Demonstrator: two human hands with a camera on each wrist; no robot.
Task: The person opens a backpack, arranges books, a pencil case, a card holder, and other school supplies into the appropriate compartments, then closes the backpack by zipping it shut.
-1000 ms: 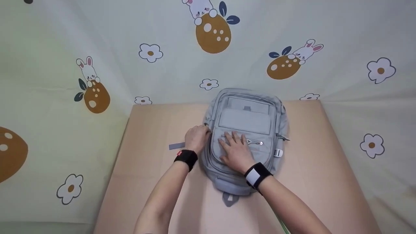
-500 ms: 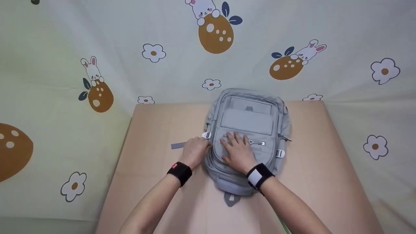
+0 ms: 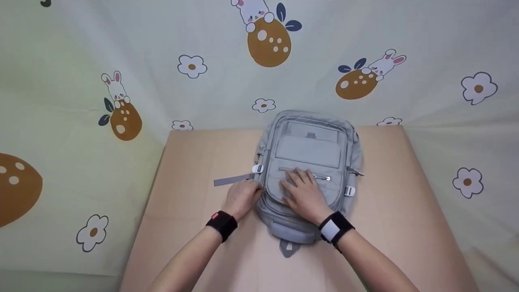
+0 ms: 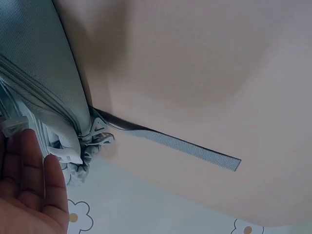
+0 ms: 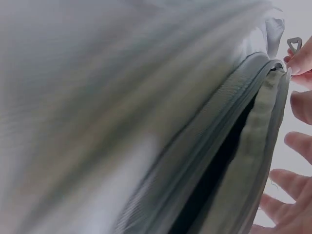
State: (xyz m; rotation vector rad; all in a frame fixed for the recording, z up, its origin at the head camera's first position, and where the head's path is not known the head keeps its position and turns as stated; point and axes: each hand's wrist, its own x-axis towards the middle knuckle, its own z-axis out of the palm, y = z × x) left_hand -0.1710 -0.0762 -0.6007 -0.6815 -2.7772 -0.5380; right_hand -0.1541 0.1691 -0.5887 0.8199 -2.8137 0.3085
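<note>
A grey backpack (image 3: 308,152) lies front side up, its carry handle (image 3: 292,232) toward me. At its left edge, my left hand (image 3: 242,198) pinches a zipper pull. A translucent tab (image 4: 13,126) shows at its fingertips in the left wrist view. My right hand (image 3: 306,196) rests on the front panel with fingers spread, just below the small pocket zipper (image 3: 322,177). In the right wrist view, a dark gap runs along the side zipper (image 5: 222,122), parted from the bag near my left fingertips up to the frame's bottom edge.
A loose grey strap (image 3: 233,179) sticks out left of the bag, near a white buckle (image 3: 258,168). A second white buckle (image 3: 349,191) sits on the right side. The light brown table (image 3: 194,154) meets a printed cloth (image 3: 219,89) at its back and sides.
My left hand has slid down the bag's left edge toward me, uncovering the white buckle and more strap. My right hand has shifted slightly right and toward me on the front panel.
</note>
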